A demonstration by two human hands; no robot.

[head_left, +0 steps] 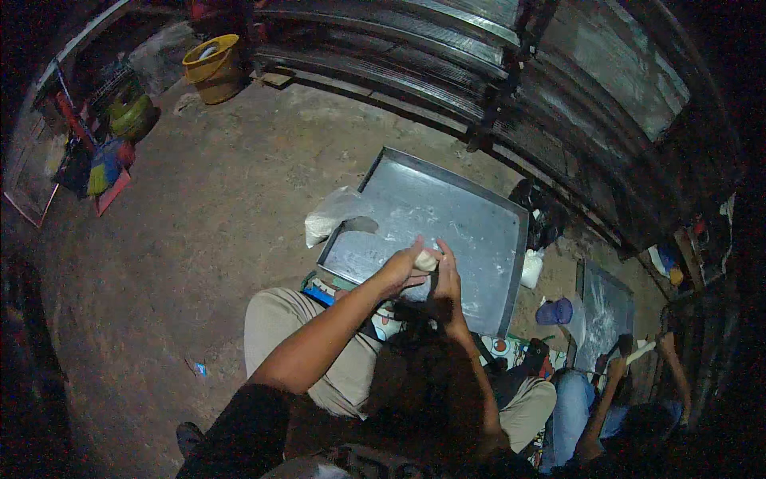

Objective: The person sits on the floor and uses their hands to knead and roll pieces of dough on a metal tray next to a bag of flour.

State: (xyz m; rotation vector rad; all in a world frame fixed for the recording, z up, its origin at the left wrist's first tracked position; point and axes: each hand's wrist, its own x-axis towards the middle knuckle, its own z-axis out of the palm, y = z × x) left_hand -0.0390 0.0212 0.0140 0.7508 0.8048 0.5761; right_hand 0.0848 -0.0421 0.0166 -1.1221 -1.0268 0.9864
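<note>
A small pale piece of dough (425,261) is held between my two hands, above the near part of a large shallow metal tray (431,199). My left hand (401,273) curls around the dough from the left, its thumb near the top. On the other side my right hand (448,279) presses against it with raised fingers. White flour streaks mark the tray's floor. A clear plastic bag of pale powder (327,217) rests over the tray's left edge.
To my right, a co-worker's hands (638,355) hold a pale strip beside another floured tray (608,307). A white bag (532,267) and a purple container (554,311) lie between the trays. Dark metal racks (399,60) line the back; a yellow bucket (214,70) stands far left.
</note>
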